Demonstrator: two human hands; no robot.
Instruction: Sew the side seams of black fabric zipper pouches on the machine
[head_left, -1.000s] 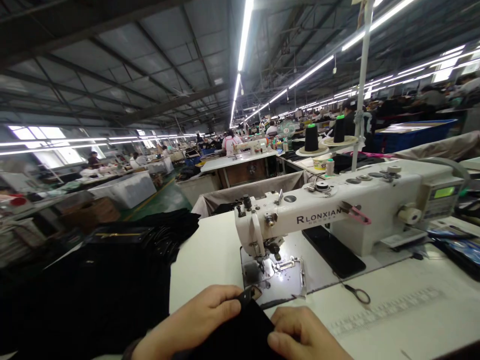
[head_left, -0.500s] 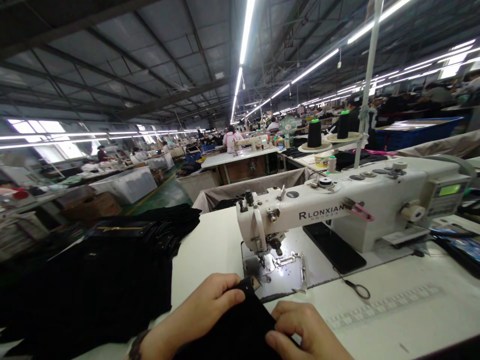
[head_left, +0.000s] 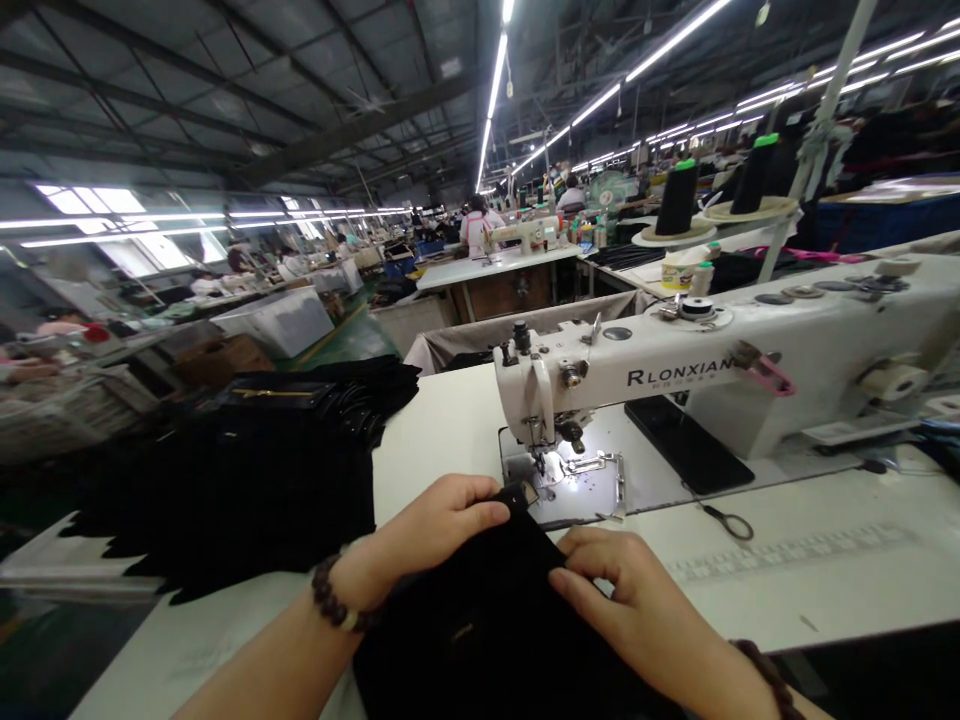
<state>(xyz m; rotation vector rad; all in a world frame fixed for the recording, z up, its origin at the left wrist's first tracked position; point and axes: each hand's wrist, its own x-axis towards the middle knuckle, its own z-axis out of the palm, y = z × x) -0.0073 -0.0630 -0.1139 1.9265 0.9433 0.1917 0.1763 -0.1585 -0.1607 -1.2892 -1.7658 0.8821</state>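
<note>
Currently, from my remote seat, I see the L hand (head_left: 442, 525) nearly closed, thumb over curled fingers, pinching the black fabric pc (head_left: 487, 600) at its top end, right by a dark tab (head_left: 516, 497) w/ a pale tip. R hand (head_left: 622, 575) is half curled, a small gap inside the grip, thumb & fingertips nipping the same pc's R edge. The pc is at the front of the white table (head_left: 435, 420), before the sewing machine (head_left: 600, 370), tab just short of the needle area; can't tell on my feed if it touches the metal plate (head_left: 591, 490).

Off to the L I've got a big stack of black pcs (head_left: 262, 470), well apart from the needle. On the R, a black-looped tool (head_left: 731, 522) lies near a clear ruler (head_left: 795, 552), & a flat black slab (head_left: 690, 445) sits under the machine's arm. Behind, approx centre: a co-worker (head_left: 474, 230) in white & pink.
</note>
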